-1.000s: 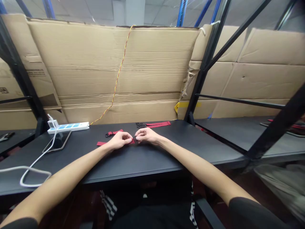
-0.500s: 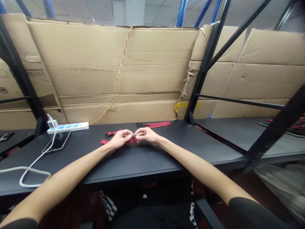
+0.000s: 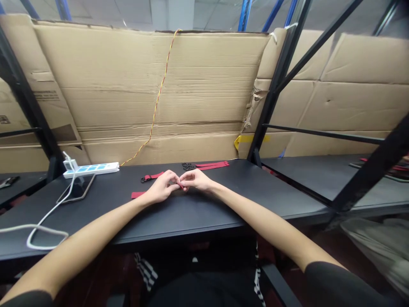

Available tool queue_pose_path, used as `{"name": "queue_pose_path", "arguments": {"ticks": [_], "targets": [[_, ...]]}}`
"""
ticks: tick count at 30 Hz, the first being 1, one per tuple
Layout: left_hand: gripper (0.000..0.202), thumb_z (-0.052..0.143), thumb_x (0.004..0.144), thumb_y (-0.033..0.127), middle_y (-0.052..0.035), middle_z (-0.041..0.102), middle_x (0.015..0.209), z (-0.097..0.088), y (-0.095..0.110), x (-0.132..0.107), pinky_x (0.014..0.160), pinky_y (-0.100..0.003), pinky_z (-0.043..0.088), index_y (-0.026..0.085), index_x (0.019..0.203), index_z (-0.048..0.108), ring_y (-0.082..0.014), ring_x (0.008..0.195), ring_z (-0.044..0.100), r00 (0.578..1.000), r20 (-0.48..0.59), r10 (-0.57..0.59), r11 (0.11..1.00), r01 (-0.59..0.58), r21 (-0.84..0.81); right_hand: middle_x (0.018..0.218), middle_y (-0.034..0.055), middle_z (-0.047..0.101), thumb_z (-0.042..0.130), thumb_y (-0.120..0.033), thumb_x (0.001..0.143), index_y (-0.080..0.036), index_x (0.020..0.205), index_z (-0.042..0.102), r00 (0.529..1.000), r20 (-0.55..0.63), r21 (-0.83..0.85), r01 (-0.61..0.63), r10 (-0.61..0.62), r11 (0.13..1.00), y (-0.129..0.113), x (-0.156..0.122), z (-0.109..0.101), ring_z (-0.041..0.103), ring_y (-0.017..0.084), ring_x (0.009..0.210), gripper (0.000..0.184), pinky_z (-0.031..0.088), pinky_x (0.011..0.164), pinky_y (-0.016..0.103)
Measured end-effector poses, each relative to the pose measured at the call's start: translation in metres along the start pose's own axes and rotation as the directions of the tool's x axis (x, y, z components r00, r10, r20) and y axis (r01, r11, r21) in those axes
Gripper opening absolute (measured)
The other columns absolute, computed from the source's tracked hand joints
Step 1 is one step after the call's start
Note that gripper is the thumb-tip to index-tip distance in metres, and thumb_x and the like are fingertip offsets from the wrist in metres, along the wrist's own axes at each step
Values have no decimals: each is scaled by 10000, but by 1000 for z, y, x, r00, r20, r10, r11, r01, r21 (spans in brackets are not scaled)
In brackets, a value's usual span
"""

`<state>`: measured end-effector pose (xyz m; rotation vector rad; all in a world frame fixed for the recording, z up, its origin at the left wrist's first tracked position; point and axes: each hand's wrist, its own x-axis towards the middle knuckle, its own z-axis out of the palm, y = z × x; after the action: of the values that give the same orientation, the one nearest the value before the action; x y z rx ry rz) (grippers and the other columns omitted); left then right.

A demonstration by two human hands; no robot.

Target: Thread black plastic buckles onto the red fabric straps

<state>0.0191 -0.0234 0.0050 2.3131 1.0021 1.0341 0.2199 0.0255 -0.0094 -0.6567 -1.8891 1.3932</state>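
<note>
Over the middle of the black table (image 3: 204, 217), my left hand (image 3: 164, 186) and my right hand (image 3: 195, 180) meet fingertip to fingertip. Both pinch a red strap (image 3: 138, 195), whose loose end sticks out to the left under my left wrist. Only a sliver of it shows between the fingers, and whether a buckle is there is hidden. Just behind my left hand lies another red strap with a black buckle (image 3: 147, 179). Farther back, beyond my right hand, are black plastic buckles (image 3: 188, 167) beside flat red straps (image 3: 212, 165).
At the back left, a white power strip (image 3: 96, 170) holds a plugged-in charger with a white cable (image 3: 47, 226). The cable crosses a tablet-like device (image 3: 77, 188). Cardboard (image 3: 204, 94) walls the back, and a black metal post (image 3: 271, 94) rises at the right.
The red strap between my fingers has turned, so less of it and no black piece shows. Its loose end has shifted slightly left and down. My hands stay nearly in place.
</note>
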Motion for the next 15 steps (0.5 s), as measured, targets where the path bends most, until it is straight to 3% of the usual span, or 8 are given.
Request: {"name": "queue_pose_path", "arguments": {"ticks": [5,11,15], "targets": [[173,535,848,317,-37,670,883,-4,10,2,814,-314,484,174,902,615,-172,839,614,993,-119,-6,1000,5,-11,640,22,671,794,-374,620,-128,870,681,991,-133,10,3,-2,1000,0,3,-4,629,137,560,368,537,579,283],[237,574,814,345,-59,728,835,-5,5,1,703,-292,503,164,876,715,-183,735,648,987,-137,-83,995,89,39,728,43,691,775,-382,653,-131,891,676,989,-123,30,91,-86,995,-1,2,5,659,157,612,360,560,647,329],[249,619,776,371,-69,726,788,-3,-1,1,661,-284,517,142,832,702,-181,692,658,984,-137,-111,993,105,-51,718,40,691,771,-387,659,-141,888,675,987,-126,11,105,-103,994,0,1,8,661,165,620,349,551,660,334]]}}
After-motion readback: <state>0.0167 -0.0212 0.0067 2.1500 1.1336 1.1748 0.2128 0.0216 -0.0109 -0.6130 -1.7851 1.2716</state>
